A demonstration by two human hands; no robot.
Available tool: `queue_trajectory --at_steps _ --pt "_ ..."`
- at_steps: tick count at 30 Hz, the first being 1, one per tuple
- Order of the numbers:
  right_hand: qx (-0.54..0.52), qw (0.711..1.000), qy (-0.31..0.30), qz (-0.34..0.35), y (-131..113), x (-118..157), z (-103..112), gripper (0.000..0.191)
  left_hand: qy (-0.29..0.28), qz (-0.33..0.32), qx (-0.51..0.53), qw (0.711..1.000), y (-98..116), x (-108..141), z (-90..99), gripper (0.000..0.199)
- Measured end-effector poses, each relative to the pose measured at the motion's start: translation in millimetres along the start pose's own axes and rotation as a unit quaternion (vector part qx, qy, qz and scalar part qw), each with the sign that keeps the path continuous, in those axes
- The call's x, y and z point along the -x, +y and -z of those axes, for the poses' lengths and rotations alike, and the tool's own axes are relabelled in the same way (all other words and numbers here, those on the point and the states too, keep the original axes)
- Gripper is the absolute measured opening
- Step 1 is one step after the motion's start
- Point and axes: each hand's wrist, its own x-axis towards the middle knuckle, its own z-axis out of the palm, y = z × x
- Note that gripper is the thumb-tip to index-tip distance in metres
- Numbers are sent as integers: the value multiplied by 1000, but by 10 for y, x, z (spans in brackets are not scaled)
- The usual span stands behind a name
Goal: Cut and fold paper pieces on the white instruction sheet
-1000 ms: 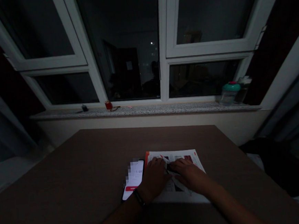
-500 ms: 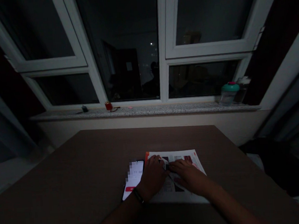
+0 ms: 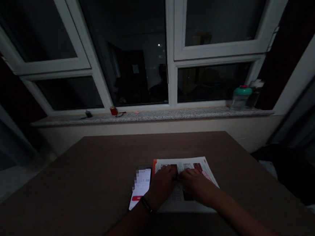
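A printed sheet or booklet with pictures and an orange left edge lies on the table under both hands. My left hand is over its left half, fingers curled inward. Over the right half, my right hand is bent the same way, its fingertips almost meeting those of the left. Between the fingertips shows a small dark thing, mostly hidden and too dim to name. A lit smartphone lies just left of my left hand. A dark band circles my left wrist.
The brown table reaches towards a granite windowsill. On the sill stand a teal-lidded bottle with a clear bottle behind it, a small red container and a small dark bottle.
A whitish piece that showed between my hands is now out of sight. My fingers have drawn in slightly over the small dark thing; the sheet and phone lie as before.
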Motion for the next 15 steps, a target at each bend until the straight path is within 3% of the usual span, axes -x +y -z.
queue_trajectory --at_steps 10,15 --pt "-2 999 19 27 66 -38 -4 48 3 -18 -13 1000 22 23 54 10" --pt "39 996 61 -46 84 -109 -26 30 -6 2 -14 1000 77 38 67 11"
